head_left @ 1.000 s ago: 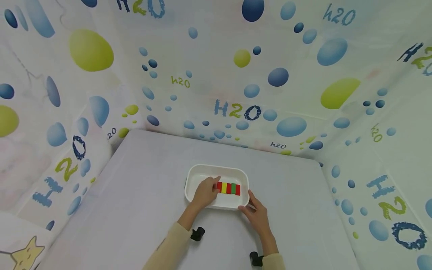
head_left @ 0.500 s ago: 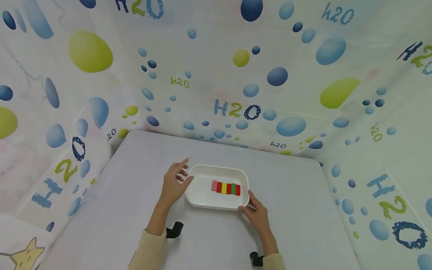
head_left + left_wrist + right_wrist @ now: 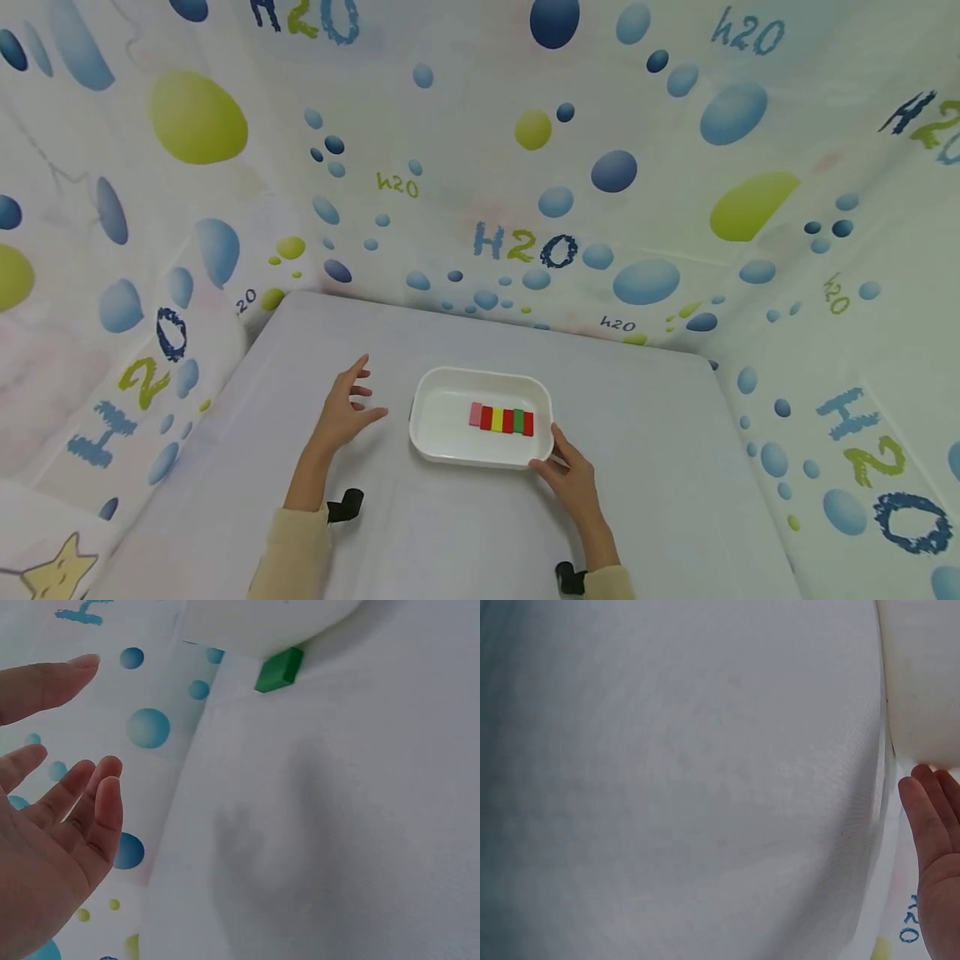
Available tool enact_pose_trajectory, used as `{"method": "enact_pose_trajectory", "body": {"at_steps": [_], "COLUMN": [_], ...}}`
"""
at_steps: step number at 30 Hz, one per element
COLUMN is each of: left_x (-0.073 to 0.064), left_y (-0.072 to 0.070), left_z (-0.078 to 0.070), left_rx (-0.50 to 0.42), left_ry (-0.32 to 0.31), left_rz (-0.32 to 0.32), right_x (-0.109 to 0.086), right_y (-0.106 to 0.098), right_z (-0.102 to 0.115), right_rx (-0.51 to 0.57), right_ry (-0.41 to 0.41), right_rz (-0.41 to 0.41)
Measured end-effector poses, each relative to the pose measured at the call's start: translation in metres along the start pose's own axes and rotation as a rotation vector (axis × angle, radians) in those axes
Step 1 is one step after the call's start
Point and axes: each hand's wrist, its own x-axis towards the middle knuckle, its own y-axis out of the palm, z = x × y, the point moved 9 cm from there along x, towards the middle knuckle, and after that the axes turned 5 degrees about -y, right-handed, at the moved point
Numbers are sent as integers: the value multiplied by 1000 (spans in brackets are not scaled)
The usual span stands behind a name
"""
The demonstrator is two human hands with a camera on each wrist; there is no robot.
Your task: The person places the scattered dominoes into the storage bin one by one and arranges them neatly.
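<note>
A white rectangular tray (image 3: 442, 421) stands mid-table. Inside it lies a row of small flat blocks: a pink block (image 3: 476, 414) at the left end, then red, a yellow block (image 3: 497, 420), red, a green block (image 3: 518, 422) and a red block (image 3: 528, 424). My right hand (image 3: 573, 483) grips the tray's near right corner, thumb at the front wall and fingers along the side. To the left of the tray, my left hand (image 3: 341, 417) hovers with fingers spread and nothing in it. A separate green block (image 3: 279, 670) peeks out at the tray's outer wall in the left wrist view.
The white-covered table (image 3: 660, 467) meets patterned cloth walls (image 3: 480, 167) at its back and sides. Black wrist mounts (image 3: 345, 505) stick out from both forearms. Pale sleeves (image 3: 292, 550) cover the arms.
My left hand has drawn back from the block row, leftward out of the tray, opening its fingers and uncovering the pink block. The right hand and tray have hardly moved.
</note>
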Motion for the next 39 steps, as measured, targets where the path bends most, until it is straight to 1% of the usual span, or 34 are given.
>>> {"method": "enact_pose_trajectory", "body": {"at_steps": [4,8,11,15,18,24,28,34,39], "left_x": [6,12,15,18,20,22,25,30,34], "left_y": [10,22,30,38,43,52,59,65,68], "left_z": [18,33,41,49,50,44,43,43,46], "left_rx": [21,47,59,61,61,81,107,138,172], "left_ry": [-34,-48,-48,-39,-31,-9,1,-11,-32], "left_rz": [50,93,120,137,142,150,159,171,176], "right_x": [0,0,0,0,0,1,0,-1,-2], "right_y": [1,1,1,1,1,-1,-1,0,-1], "right_z": [1,-1,-1,0,0,2,2,2,3], "right_rx": [20,5,-7,-27,-27,13,8,-16,-5], "right_ry": [5,29,32,26,23,-6,2,17,20], "right_rz": [0,3,7,13,14,1,5,12,12]}}
